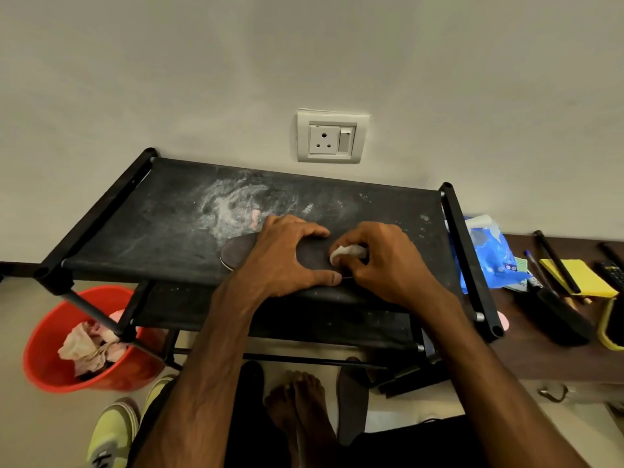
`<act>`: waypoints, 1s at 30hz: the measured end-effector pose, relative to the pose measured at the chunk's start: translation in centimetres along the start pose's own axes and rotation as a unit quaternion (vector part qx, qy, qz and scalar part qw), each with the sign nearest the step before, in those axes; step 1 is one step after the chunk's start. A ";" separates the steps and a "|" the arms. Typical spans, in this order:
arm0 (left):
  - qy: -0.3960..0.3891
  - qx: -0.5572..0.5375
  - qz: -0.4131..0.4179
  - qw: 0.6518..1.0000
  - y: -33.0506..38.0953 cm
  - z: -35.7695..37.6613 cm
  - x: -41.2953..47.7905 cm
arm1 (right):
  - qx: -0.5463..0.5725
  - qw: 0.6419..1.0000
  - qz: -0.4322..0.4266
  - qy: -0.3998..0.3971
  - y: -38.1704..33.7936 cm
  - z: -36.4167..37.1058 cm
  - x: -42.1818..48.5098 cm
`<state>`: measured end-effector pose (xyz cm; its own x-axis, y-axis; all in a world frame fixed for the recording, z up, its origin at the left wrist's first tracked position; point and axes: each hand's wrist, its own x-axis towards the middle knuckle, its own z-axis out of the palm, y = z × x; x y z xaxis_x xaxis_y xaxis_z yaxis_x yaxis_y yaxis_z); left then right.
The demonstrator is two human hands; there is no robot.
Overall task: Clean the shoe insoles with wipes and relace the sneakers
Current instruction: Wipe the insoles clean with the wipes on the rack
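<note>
Now a dark, round-ended insole (238, 252) lies flat on the dusty black fabric shelf (152, 224) of a tube-framed rack. The left hand (287, 256) arches over its middle, fingers hooked on the far edge and thumb on the near one, a wide grip clamping it down. The right hand (388, 261), fingers curled tight, has its grip closed on a crumpled white wipe (341, 253) held against the insole just beside the left hand.

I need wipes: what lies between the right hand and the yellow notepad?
Head view, from the right hand: the black rack's side rail, a blue plastic packet, then a blue pen by the yellow notepad.
</note>
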<state>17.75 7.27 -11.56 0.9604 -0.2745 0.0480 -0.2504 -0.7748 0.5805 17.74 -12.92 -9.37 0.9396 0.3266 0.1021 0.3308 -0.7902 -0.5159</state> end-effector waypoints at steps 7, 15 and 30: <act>0.002 0.064 -0.083 0.994 -2.5 -2.8 -1.7 | -0.015 0.996 0.059 0.060 0.8 0.4 0.2; 0.012 0.025 -0.107 0.994 -1.9 -4.2 -2.9 | -0.032 0.997 0.049 0.049 1.4 0.2 0.5; -0.033 -0.002 -0.132 0.991 -3.3 -3.4 -2.1 | -0.060 0.995 0.068 0.046 0.5 0.7 3.3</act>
<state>16.95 12.36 -10.80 0.9824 -0.0985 -0.1590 0.0096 -0.8224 0.5689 20.95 -11.85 -9.87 0.9788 0.1668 0.1190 0.2021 -0.8822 -0.4253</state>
